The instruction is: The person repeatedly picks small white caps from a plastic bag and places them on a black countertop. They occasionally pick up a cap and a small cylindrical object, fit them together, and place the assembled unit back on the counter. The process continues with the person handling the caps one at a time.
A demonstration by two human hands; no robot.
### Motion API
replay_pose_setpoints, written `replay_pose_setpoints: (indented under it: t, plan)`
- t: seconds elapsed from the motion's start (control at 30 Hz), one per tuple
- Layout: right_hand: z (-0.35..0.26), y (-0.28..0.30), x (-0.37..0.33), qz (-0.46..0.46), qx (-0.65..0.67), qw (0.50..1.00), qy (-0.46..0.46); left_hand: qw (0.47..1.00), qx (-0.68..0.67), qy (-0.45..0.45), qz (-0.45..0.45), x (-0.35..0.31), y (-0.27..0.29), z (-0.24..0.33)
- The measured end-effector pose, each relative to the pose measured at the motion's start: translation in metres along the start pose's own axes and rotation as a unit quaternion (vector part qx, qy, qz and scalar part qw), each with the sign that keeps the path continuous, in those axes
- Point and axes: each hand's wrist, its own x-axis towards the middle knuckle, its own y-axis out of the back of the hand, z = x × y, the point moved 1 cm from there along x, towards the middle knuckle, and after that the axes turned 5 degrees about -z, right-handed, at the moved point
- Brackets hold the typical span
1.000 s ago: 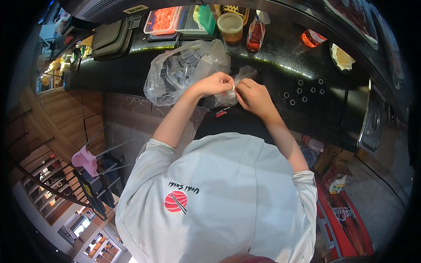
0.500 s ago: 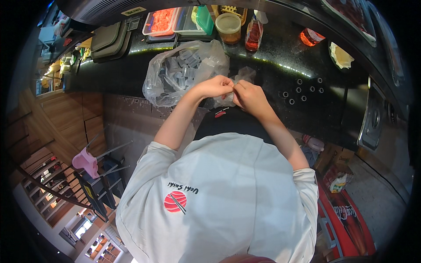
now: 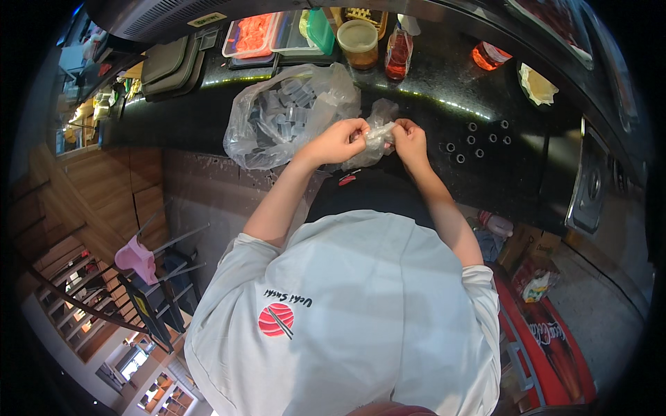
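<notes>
A small clear plastic bag (image 3: 379, 134) is stretched between my two hands at the counter's near edge. My left hand (image 3: 340, 141) pinches its left side, with the fingers closed. On the other side, my right hand (image 3: 411, 141) grips the bag between thumb and fingers. What the small bag contains, if anything, I cannot make out. Just left of my hands lies a large clear plastic bag (image 3: 243, 132), open, with several small clear plastic cups (image 3: 295, 104) inside. Several small round rings or cups (image 3: 480, 153) stand on the dark counter to the right.
Along the back stand a tub of orange-pink food (image 3: 253, 35), a container with a green lid (image 3: 322, 31), a round tub (image 3: 359, 43) and a red bottle (image 3: 399, 52). Dark trays (image 3: 166, 62) are stacked at the far left. A metal sink edge (image 3: 586, 180) lies right.
My hands have moved apart, the right one going rightward. The small bag's edge is now spread between them, where before the fingertips met.
</notes>
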Motion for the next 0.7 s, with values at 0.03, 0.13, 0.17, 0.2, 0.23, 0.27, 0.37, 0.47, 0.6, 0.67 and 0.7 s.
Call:
replay_pose_setpoints:
  t: [0.03,0.13,0.17,0.2,0.23,0.27,0.37,0.47,0.6,0.67,0.7]
  plan:
    - [0.003,0.002,0.001,0.003,0.017,1.0,-0.026,1.0,-0.002,-0.017,0.0,0.001,-0.003,-0.002]
    - [0.005,0.005,0.003,0.004,0.034,0.998,-0.059,0.999,-0.018,-0.029,0.009,0.004,-0.008,-0.005]
    - [0.004,0.006,0.002,-0.001,0.019,0.999,-0.041,0.999,-0.025,-0.025,0.014,0.004,-0.009,-0.006]
    - [0.0,0.004,0.0,-0.006,0.005,1.0,-0.023,0.999,0.011,-0.016,0.035,0.005,-0.009,-0.007]
    - [-0.005,0.002,-0.002,-0.024,-0.059,0.997,0.053,0.997,0.047,-0.006,0.057,0.005,-0.009,-0.007]
    - [-0.01,0.001,-0.006,-0.042,-0.122,0.983,0.128,0.993,0.083,0.004,0.079,0.005,-0.009,-0.008]
    - [-0.038,-0.014,-0.022,-0.113,-0.304,0.908,0.265,0.975,0.201,0.014,0.094,0.0,-0.008,-0.01]
    - [-0.052,-0.017,-0.027,-0.169,-0.395,0.85,0.305,0.974,0.217,0.028,0.054,-0.004,-0.006,0.007]
    - [-0.04,-0.01,-0.022,-0.115,-0.332,0.896,0.272,0.985,0.168,0.006,0.026,-0.005,0.003,0.017]
    - [-0.026,-0.004,-0.014,-0.062,-0.202,0.955,0.209,0.985,0.157,-0.043,0.05,-0.008,0.005,0.023]
    - [-0.009,0.001,-0.003,-0.037,-0.098,0.98,0.168,0.989,0.126,-0.058,0.058,-0.011,0.004,0.021]
